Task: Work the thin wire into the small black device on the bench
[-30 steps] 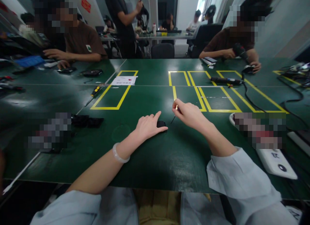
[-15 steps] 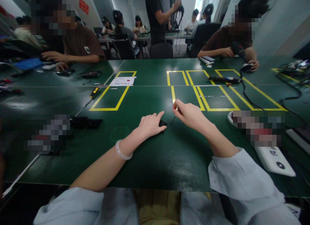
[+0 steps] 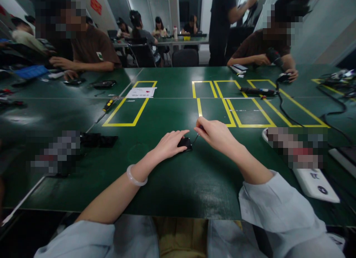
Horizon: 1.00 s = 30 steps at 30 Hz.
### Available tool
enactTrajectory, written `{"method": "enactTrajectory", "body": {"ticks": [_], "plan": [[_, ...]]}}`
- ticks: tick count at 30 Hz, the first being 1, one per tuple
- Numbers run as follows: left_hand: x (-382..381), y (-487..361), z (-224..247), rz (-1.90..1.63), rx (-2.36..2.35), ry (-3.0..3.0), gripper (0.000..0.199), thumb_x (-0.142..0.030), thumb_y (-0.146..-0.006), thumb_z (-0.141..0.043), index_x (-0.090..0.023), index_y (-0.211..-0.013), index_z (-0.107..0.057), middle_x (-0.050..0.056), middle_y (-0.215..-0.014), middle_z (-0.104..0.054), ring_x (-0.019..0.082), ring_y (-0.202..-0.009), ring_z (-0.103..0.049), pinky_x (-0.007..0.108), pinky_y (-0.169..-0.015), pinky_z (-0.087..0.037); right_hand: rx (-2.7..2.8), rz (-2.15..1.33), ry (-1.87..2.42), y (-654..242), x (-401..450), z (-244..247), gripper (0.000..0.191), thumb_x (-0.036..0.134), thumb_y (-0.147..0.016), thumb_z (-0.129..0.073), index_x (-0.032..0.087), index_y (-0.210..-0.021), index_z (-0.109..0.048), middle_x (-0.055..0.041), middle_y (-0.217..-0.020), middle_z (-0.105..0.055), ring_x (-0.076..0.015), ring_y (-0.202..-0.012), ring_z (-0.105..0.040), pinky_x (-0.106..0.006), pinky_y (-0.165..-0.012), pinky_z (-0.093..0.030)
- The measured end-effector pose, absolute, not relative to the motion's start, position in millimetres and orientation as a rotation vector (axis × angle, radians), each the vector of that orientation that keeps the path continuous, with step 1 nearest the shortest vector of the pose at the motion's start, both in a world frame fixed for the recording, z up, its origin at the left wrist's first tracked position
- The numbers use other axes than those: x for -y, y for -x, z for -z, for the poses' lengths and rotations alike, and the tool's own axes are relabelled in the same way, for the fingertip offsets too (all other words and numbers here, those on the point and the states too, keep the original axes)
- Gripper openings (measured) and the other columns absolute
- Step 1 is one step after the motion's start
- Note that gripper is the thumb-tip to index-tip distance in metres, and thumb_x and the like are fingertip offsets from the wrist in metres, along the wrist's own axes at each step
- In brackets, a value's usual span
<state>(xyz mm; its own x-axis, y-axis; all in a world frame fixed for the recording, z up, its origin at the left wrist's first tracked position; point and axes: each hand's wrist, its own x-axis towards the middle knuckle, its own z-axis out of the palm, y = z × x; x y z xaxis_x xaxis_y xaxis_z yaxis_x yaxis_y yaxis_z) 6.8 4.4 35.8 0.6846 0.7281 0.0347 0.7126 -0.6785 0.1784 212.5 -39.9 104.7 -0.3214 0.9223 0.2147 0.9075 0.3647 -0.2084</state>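
A small black box-like part (image 3: 187,144) lies on the green table in front of me. My left hand (image 3: 170,144) is on it, with the thumb along the near side and the fingers across the far side, pressing it between them. In my right hand (image 3: 215,132), closed in a pinch, is a thin screwdriver (image 3: 196,137). Its dark handle is mostly hidden by the fingers. The slim shaft slants down to the left, and its tip is at or very close to the right end of the black part; contact is too small to tell.
Yellow tape frames (image 3: 251,125) mark the table beyond my hands. A white power strip (image 3: 317,184) lies to the right, dark parts (image 3: 101,140) to the left. A yellow-black screwdriver (image 3: 108,105) and an electric screwdriver (image 3: 257,91) lie farther off. Co-workers sit opposite.
My left hand has shifted slightly left, showing more of the black part. The screwdriver's tip has come left to that part's right end. A standing person behind has moved right.
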Motion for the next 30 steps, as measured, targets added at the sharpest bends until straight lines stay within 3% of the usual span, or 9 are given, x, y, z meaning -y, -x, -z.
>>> {"method": "enactTrajectory", "body": {"ticks": [8,30], "plan": [[-1.7,-3.2,-30.2,-0.237,-1.138,-2.689,0.062,-0.037,-0.088,-0.059,-0.023,-0.142,-0.034,0.008,-0.132,-0.055,0.024,-0.112,-0.054,0.036,-0.094,-0.04,2.372,-0.078,1.597,-203.7,36.8,-100.3,0.021,0.032,-0.095,-0.038,0.019,-0.098,-0.053,-0.0039,-0.081,-0.067,-0.0143,-0.067,-0.056,-0.026,-0.057,-0.026],[-2.4,1.8,-16.0,-0.407,-1.06,-2.68,0.059,-0.035,-0.088,-0.06,-0.023,-0.14,-0.036,0.008,-0.115,-0.059,0.025,-0.101,-0.055,0.035,-0.085,-0.042,2.39,-0.057,1.604,-201.2,34.1,-94.1,0.022,0.033,-0.096,-0.037,0.019,-0.098,-0.054,-0.004,-0.08,-0.067,-0.0145,-0.065,-0.056,-0.025,-0.056,-0.025]]}}
